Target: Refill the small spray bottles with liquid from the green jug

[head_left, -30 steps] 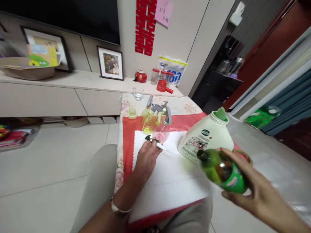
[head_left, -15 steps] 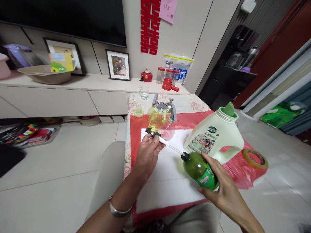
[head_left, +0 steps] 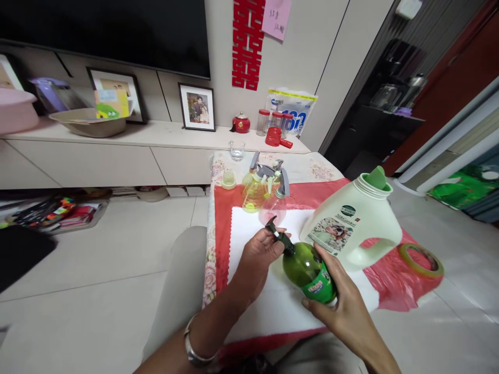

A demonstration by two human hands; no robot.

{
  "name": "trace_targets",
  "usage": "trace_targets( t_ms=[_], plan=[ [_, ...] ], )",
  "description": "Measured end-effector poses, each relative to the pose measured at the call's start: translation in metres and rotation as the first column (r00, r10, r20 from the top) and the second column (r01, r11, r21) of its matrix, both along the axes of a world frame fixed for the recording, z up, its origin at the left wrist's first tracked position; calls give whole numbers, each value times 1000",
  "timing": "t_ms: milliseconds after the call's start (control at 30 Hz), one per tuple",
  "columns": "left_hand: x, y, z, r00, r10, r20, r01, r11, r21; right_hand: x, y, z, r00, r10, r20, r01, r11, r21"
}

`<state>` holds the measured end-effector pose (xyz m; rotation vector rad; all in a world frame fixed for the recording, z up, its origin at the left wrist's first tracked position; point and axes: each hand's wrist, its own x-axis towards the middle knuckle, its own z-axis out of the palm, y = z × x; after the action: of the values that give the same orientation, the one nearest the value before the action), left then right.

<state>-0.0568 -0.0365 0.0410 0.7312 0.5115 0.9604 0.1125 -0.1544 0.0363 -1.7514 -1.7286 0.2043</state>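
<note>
Since the earlier frame, the pump (head_left: 281, 237) has advanced to the bottle (head_left: 306, 267); its white tube, then exposed between them, is now out of sight. The left hand (head_left: 255, 259) pinches the pump near its collar, thumb and fingers closed. The right hand (head_left: 345, 296) is wrapped around the bottle's label end. The bottle lies directly right of the left-hand grip, tilted, its long axis running from the neck at the left fingers to the base at the right palm. Pump and bottle are roughly in line; the collar meets the neck, but thread engagement cannot be determined. The left hand is nearer the joint.

Clearances: the jug (head_left: 380, 221) stands just beyond the right grip; the pink sprayer (head_left: 273, 212) is close beyond the left. Bare mat (head_left: 268, 317) offers open room on the near side of both grips, up to its near edge.
</note>
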Motion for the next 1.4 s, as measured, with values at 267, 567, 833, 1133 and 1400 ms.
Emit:
trace_targets(
  t_ms=[267, 567, 833, 1133, 1400],
  plan=[
    [-1, -2, -5, 993, -71, 91, 67, 997, 48, -7, -3, -10, 977, -36, -209, 33, 999, -20],
    [-6, 1, 4, 975, -147, 166, 140, 989, 53, -37, -1, -26, 23, -172, -985, -19, 985, -172],
    [-9, 2, 5, 986, 25, 167, -39, 996, 79, -56, 5, -32, -74, -13, -997, -43, 999, -10],
    [-32, 9, 12, 997, -71, -9, 71, 973, 220, -71, 30, -22, -135, -227, -964, -339, 925, -170],
    [-46, 23, 11, 929, -28, -370, 197, 882, 427, -76, 61, -40, -28, -314, -949, -252, 921, -297]
  ],
)
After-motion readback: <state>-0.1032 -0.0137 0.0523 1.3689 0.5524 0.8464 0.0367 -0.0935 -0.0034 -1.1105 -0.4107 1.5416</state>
